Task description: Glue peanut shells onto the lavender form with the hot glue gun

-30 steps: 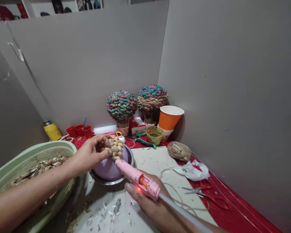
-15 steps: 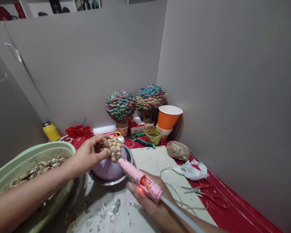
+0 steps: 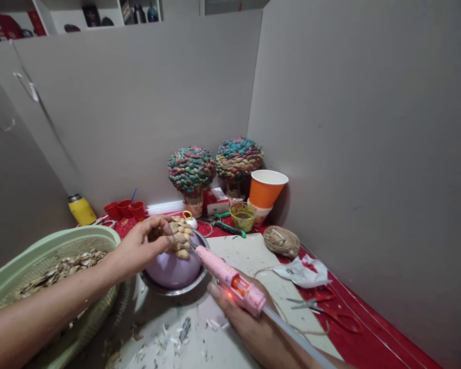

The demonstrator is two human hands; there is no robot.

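Overlapping tan shells (image 3: 182,237) cap the purple dome (image 3: 173,269)

Seeing apparently a balloon (image 3: 169,271) in the bowl (image 3: 176,293) and, around it, peanut shells (image 3: 67,269) in the basket (image 3: 80,233) at nine o'clock, cups (image 3: 137,210) at eleven, topiaries (image 3: 192,171) at one, twine (image 3: 281,241) at two, scissors (image 3: 311,304) at four.

Yellow bottle (image 3: 82,210), red cups (image 3: 137,211), red-handled scissors (image 3: 314,304)
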